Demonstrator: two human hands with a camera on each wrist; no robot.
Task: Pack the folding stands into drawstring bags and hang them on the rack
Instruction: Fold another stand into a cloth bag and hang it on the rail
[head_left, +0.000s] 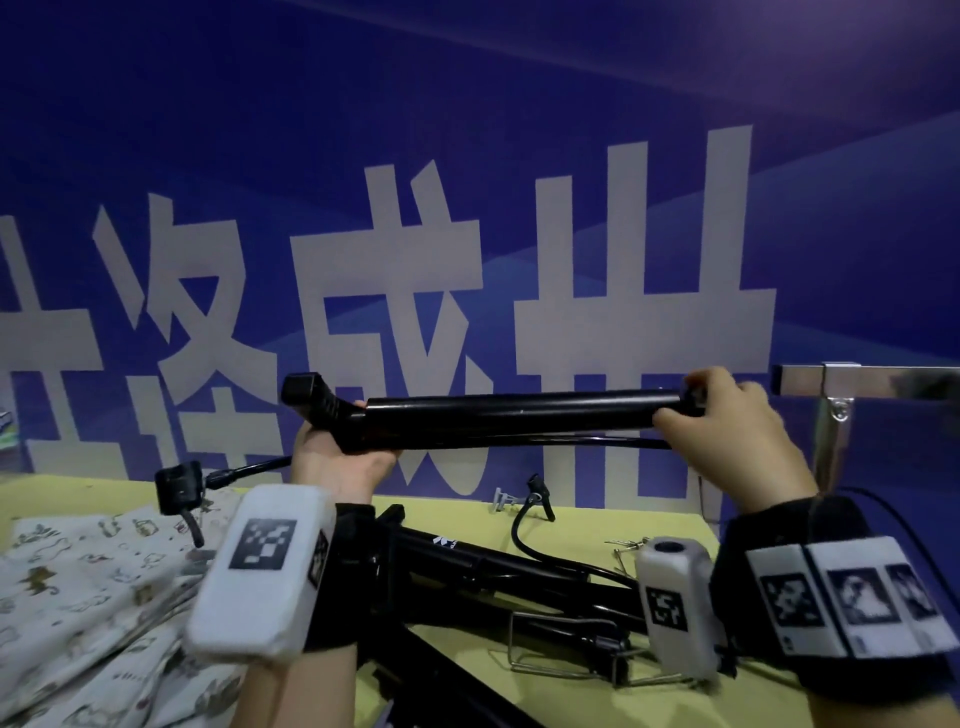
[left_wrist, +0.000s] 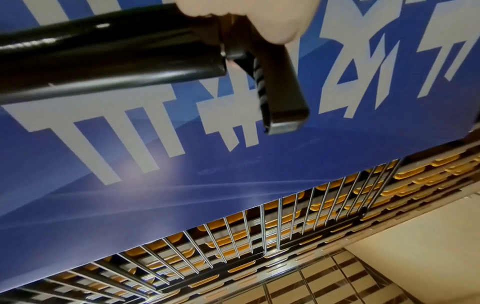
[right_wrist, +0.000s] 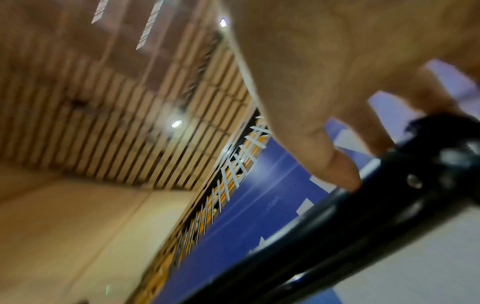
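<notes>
At frame centre, head view, the folded black tubular metal stand is held level in the air above the yellow table; left hand curled round its angled-foot end, right hand gripping the other end. Printed cream fabric drawstring bags lie lower left; chrome rack bar at right edge

Black stand, yellow table

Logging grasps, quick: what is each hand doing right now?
Left hand: grips the angled-foot end of the folded black metal stand.
Right hand: grips the stand's other end.
</notes>
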